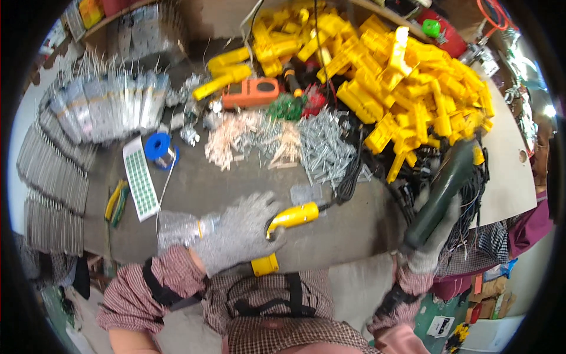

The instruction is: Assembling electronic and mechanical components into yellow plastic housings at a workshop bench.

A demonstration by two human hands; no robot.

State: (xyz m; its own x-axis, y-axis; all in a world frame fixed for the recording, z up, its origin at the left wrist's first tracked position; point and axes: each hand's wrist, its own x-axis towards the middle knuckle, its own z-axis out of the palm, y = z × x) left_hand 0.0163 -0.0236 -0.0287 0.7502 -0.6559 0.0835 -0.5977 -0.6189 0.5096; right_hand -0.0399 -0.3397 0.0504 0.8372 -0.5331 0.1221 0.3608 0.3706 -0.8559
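My left hand [239,233], in a grey knit glove, is closed on a yellow plastic housing [295,217] with a black cord at its right end. A clear plastic bag [177,227] lies against that wrist. Just below the hand, at the table's front edge, is a smaller yellow plastic piece [265,264]. At the right my gloved right hand [433,239] is wrapped round a long dark green cylindrical tool [443,197], held tilted with its far end toward the yellow heap. That tool partly hides the fingers.
Yellow plastic housings [407,82] are heaped at the back right. Screws [324,144], pale small parts [233,138] and an orange meter [250,92] lie mid-table. Leftward are a solder spool [159,147], green-dotted sticker sheet [140,180], cutters [116,200] and stacked grey plates [53,171]. Black cords [466,218] bunch at right.
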